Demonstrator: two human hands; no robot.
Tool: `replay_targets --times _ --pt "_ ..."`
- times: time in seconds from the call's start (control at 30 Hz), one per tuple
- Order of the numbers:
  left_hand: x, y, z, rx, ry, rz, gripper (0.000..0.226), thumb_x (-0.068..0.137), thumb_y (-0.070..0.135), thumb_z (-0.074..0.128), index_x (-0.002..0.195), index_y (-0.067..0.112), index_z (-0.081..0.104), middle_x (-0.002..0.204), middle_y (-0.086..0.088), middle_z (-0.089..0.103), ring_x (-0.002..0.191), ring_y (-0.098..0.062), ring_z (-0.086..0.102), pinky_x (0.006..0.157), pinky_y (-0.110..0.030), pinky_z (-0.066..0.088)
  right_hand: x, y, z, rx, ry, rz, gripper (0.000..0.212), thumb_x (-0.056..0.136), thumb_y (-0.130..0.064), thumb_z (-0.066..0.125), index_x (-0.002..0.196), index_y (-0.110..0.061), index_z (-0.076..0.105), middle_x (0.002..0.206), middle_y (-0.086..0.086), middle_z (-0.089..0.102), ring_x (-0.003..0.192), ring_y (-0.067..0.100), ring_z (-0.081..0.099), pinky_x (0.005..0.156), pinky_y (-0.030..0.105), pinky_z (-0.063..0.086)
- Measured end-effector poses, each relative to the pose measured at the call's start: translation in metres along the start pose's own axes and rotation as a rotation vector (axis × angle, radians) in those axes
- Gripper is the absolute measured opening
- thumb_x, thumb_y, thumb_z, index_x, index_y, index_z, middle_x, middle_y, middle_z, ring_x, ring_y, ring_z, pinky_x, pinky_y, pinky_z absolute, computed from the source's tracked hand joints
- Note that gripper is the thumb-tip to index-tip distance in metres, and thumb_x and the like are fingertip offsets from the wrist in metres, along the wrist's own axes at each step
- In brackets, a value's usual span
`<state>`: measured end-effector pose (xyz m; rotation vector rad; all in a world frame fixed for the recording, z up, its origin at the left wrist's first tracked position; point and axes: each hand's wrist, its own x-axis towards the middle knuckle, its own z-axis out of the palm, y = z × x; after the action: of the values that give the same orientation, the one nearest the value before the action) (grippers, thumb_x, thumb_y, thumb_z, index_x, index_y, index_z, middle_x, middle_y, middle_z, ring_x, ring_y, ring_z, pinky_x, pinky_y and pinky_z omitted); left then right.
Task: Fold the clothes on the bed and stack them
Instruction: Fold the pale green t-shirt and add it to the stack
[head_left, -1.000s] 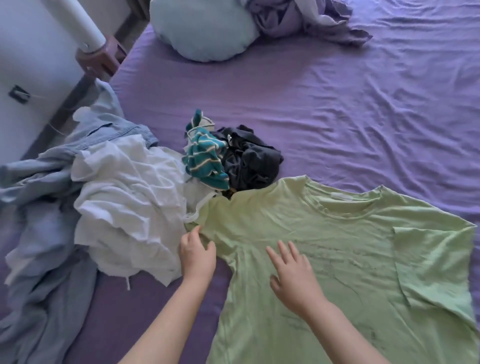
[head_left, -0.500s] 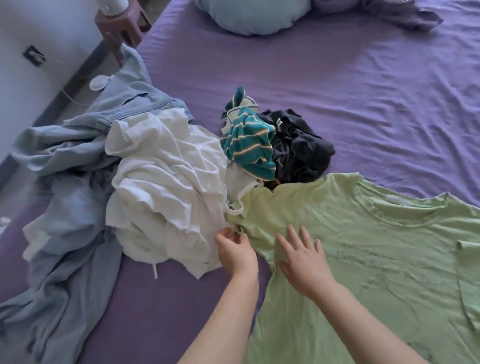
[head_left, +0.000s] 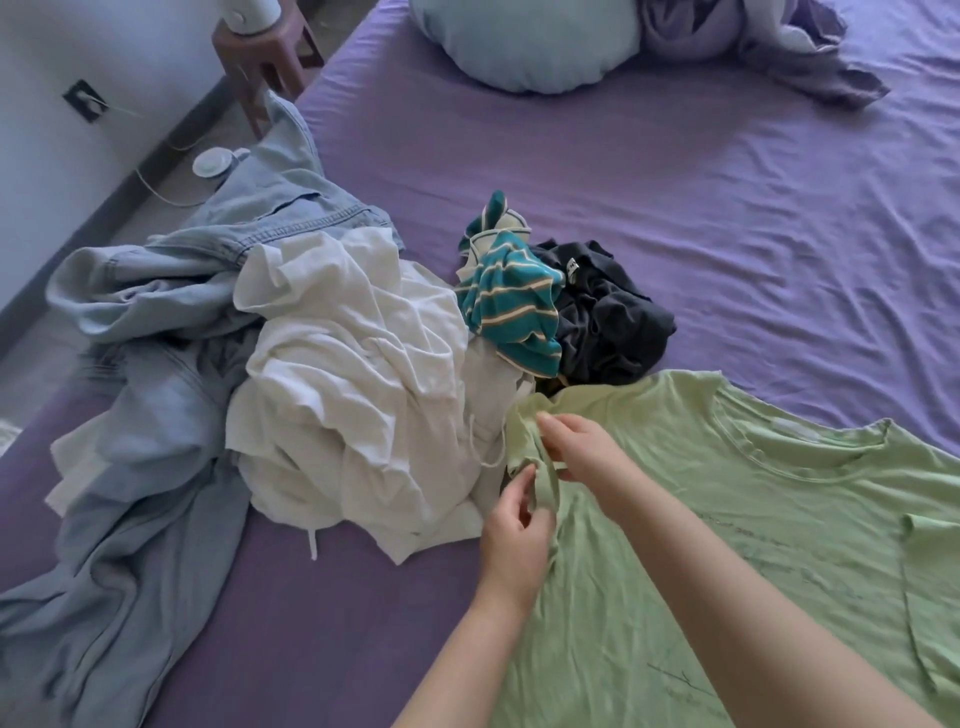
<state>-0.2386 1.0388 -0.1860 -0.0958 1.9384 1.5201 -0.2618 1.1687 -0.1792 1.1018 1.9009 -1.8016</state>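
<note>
A light green T-shirt (head_left: 727, 519) lies spread flat on the purple bed (head_left: 675, 208), its right sleeve folded in. Its left sleeve is bunched up at the shirt's left edge. My left hand (head_left: 514, 535) pinches the lower part of that sleeve. My right hand (head_left: 582, 447) pinches its upper part just above. To the left lies a crumpled pile: a white garment (head_left: 353, 415), a light blue denim garment (head_left: 156, 395), a teal striped top (head_left: 514, 306) and a black garment (head_left: 608, 322).
A pale blue round pillow (head_left: 540, 41) and a crumpled lilac cloth (head_left: 779, 47) lie at the head of the bed. Beside the bed's left edge are a brown stool (head_left: 260, 62), a white round device with a cable (head_left: 210, 162) and the wall.
My right hand left the flat chest of the green shirt and moved left to the sleeve. Both hands now pinch the bunched sleeve, lifted slightly. The view shifted left and closer.
</note>
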Motion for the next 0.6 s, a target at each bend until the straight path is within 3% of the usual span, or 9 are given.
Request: replay_targets --times 0.13,0.27,0.33,0.43,0.5,0.6 --pt "-0.003 0.001 0.005 0.057 -0.034 0.014 0.041 0.095 0.017 0.050 0.133 0.033 0.051 0.116 0.028 0.057 0.103 0.018 0.051 0.086 -0.007 0.041 0.020 -0.010 0.012 -0.281 -0.003 0.046 0.040 0.085 -0.039 0.065 0.113 -0.011 0.063 0.091 0.001 0.065 0.079 0.013 0.060 0.070 0.030 0.049" --pt "-0.008 0.003 0.012 0.242 -0.105 0.110 0.058 0.083 -0.002 0.042 0.117 0.042 0.058 0.103 0.018 0.061 0.086 0.000 0.057 0.073 -0.012 0.043 0.026 -0.003 0.013 -0.384 -0.008 0.049 0.017 0.081 -0.028 0.070 0.093 -0.018 0.066 0.074 -0.007 0.060 0.068 0.010 0.057 0.057 0.024 0.047" --pt "-0.010 0.005 0.017 0.362 -0.119 0.196 0.054 0.081 -0.004 0.043 0.119 0.029 0.061 0.107 0.010 0.060 0.099 -0.007 0.056 0.080 -0.010 0.042 0.026 0.000 0.007 -0.401 0.038 -0.019 0.009 0.085 -0.020 0.063 0.090 -0.016 0.069 0.065 -0.007 0.058 0.060 0.009 0.055 0.056 0.025 0.047" --pt "-0.013 0.001 0.019 0.565 -0.154 0.300 0.056 0.084 0.001 0.045 0.135 0.022 0.053 0.108 0.002 0.056 0.106 -0.017 0.049 0.093 -0.025 0.040 0.024 0.001 -0.015 -0.281 0.084 -0.026 0.012 0.089 -0.015 0.056 0.085 -0.020 0.066 0.067 -0.002 0.061 0.058 0.013 0.055 0.056 0.027 0.047" --pt "-0.016 -0.001 0.018 0.787 -0.131 0.424 0.060 0.082 0.006 0.050 0.140 0.024 0.048 0.093 0.003 0.050 0.092 -0.018 0.047 0.085 -0.029 0.043 0.024 0.002 -0.040 -0.231 0.166 -0.010 0.013 0.088 -0.015 0.055 0.085 -0.016 0.067 0.076 0.006 0.066 0.067 0.020 0.062 0.058 0.029 0.048" --pt "-0.018 -0.006 0.022 1.076 -0.150 0.670 0.076 0.053 0.006 0.077 0.126 0.020 0.062 0.074 0.005 0.054 0.065 -0.016 0.053 0.058 -0.021 0.047 0.025 0.008 -0.081 -0.265 0.329 0.021 0.018 0.086 -0.013 0.049 0.083 -0.006 0.066 0.082 0.015 0.063 0.075 0.031 0.061 0.069 0.042 0.055"
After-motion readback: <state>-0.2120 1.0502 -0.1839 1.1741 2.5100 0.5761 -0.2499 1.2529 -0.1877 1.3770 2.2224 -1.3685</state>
